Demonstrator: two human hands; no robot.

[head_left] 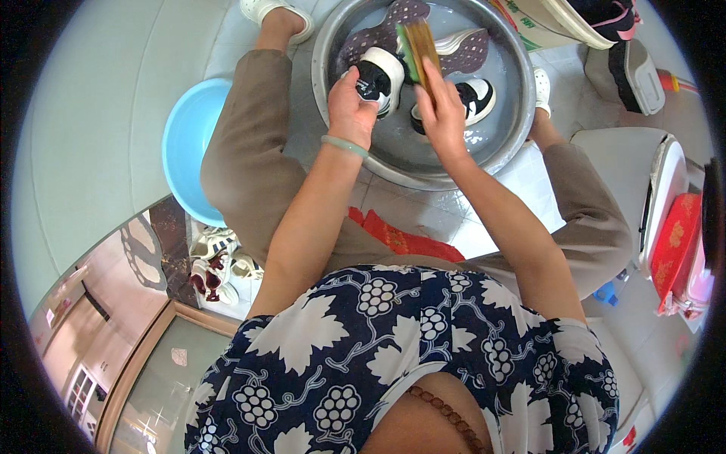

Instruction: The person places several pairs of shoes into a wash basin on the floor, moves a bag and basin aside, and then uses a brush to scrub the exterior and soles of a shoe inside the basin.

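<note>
Over a wide metal basin [391,170] of cloudy water, my left hand [350,110] grips a black and white shoe [391,71] by one end. My right hand [442,116] holds a wooden scrubbing brush [424,48] with green bristles. The bristles face the shoe; whether they touch it cannot be told, and the brush is slightly blurred. A second black and white shoe [479,99] sits in the water, partly behind my right hand. Dark patterned insoles [471,52] lie in the far part of the basin, one of them [371,40] beyond the held shoe.
A light-blue plastic basin [184,147] stands left of my leg. Several shoes [212,261] lie on the floor behind it. At the upper right are a white bucket [558,22] and a grey bin [624,79]. Red cloth [408,235] lies below me.
</note>
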